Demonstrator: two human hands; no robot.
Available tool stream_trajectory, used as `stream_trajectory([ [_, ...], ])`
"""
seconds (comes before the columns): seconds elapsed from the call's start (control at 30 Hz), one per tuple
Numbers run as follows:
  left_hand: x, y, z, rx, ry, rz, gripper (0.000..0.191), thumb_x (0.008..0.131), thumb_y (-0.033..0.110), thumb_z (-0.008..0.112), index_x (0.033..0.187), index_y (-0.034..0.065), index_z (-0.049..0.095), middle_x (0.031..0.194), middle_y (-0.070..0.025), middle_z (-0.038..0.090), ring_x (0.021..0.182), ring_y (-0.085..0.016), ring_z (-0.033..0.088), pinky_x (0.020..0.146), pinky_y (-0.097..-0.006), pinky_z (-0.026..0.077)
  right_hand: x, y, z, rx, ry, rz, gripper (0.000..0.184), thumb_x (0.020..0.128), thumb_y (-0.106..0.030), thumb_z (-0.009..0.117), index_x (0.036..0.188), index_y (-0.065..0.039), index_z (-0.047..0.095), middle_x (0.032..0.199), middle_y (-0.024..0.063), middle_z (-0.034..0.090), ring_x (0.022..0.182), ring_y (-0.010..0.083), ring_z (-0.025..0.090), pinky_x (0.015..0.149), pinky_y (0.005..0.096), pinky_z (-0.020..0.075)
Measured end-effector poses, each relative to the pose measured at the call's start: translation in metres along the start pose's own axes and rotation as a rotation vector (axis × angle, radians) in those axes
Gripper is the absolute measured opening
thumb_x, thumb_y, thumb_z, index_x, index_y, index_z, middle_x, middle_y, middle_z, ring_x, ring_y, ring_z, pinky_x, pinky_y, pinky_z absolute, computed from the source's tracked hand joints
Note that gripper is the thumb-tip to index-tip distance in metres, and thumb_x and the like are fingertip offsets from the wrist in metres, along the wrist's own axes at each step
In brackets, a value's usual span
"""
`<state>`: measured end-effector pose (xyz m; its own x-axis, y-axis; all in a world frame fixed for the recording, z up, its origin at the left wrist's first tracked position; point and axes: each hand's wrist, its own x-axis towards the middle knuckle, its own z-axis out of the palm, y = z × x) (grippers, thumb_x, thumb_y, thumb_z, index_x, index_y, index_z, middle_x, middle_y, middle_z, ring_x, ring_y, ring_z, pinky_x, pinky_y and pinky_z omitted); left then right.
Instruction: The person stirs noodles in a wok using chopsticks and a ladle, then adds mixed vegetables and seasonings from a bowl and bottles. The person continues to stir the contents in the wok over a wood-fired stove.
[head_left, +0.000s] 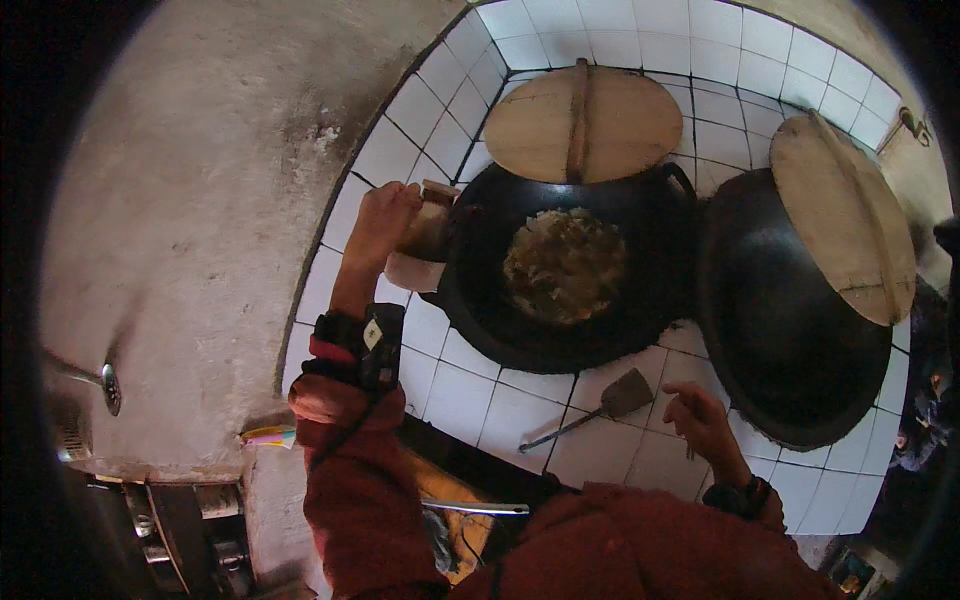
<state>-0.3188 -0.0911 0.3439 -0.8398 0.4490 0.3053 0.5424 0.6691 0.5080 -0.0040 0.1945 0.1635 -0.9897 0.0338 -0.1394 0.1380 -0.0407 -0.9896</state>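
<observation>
My left hand (388, 217) is curled beside a tan container (424, 229) at the left rim of a black wok (480, 330). What its fingers hold, if anything, is hidden. A pinkish block-like item (412, 272) lies just below that container. Inside the wok sits a mound of pale and brown chopped food (566, 266). My right hand (697, 424) hovers over the white tiled stove top (517, 405), fingers loosely bent and nothing seen in them. To its left, a metal wok spatula (628, 394) lies on the tiles, handle pointing left.
A round wooden lid (532, 127) leans behind the wok. Another wooden lid (840, 217) rests partly over a second black wok (795, 360) at right. A perforated ladle (111, 390) hangs by the left wall. Shelves (161, 540) with metal ware stand at lower left.
</observation>
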Motion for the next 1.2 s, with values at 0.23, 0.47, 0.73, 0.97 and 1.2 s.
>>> stream_trajectory([
  [0.23, -0.010, 0.010, 0.007, -0.215, -0.018, -0.060, 0.023, 0.080, 0.020, 0.049, 0.072, -0.0021, 0.053, 0.063, -0.0161, 0.051, 0.058, -0.022, 0.047, 0.057, -0.0334, 0.039, 0.004, 0.001, -0.001, -0.041, 0.006, 0.022, 0.022, 0.085, -0.004, 0.048, 0.106, -0.005, 0.050, 0.072, 0.0052, 0.058, 0.066, 0.0094, 0.054, 0.057, 0.0231, 0.0431],
  [0.47, -0.006, -0.006, -0.001, 0.089, 0.025, -0.061, 0.027, 0.082, 0.021, 0.047, 0.073, -0.0033, 0.053, 0.064, -0.0172, 0.053, 0.058, -0.024, 0.047, 0.058, -0.0351, 0.039, 0.006, 0.000, 0.001, -0.020, -0.003, 0.034, 0.020, 0.085, -0.006, 0.048, 0.104, -0.004, 0.050, 0.071, 0.0050, 0.057, 0.066, 0.0096, 0.054, 0.058, 0.0233, 0.0432],
  [0.73, -0.003, -0.031, -0.003, 0.065, 0.032, -0.228, 0.027, 0.081, 0.021, 0.048, 0.073, -0.0049, 0.053, 0.065, -0.0179, 0.054, 0.061, -0.025, 0.049, 0.060, -0.0361, 0.040, 0.007, -0.003, 0.002, -0.013, 0.014, 0.091, 0.021, 0.084, -0.006, 0.049, 0.104, -0.003, 0.050, 0.070, 0.0046, 0.056, 0.065, 0.0096, 0.054, 0.058, 0.0233, 0.0439],
  [0.97, -0.036, -0.031, -0.006, -0.496, 0.198, -0.258, 0.020, 0.083, 0.018, 0.048, 0.075, 0.0004, 0.054, 0.065, -0.0032, 0.052, 0.058, -0.010, 0.043, 0.051, -0.0251, 0.034, 0.007, -0.001, 0.007, -0.053, 0.002, 0.002, 0.022, 0.083, -0.005, 0.051, 0.105, -0.003, 0.051, 0.071, 0.0040, 0.056, 0.065, 0.0087, 0.052, 0.058, 0.0232, 0.0437],
  [1.2, -0.087, -0.013, -0.023, -0.595, 0.338, -0.326, 0.023, 0.085, 0.028, 0.052, 0.078, 0.0059, 0.055, 0.064, 0.0010, 0.050, 0.056, -0.006, 0.040, 0.048, -0.0206, 0.029, 0.005, -0.006, 0.019, -0.041, -0.047, 0.081, 0.023, 0.083, -0.007, 0.051, 0.106, -0.004, 0.052, 0.076, 0.0039, 0.057, 0.065, 0.0086, 0.052, 0.054, 0.0228, 0.0422],
])
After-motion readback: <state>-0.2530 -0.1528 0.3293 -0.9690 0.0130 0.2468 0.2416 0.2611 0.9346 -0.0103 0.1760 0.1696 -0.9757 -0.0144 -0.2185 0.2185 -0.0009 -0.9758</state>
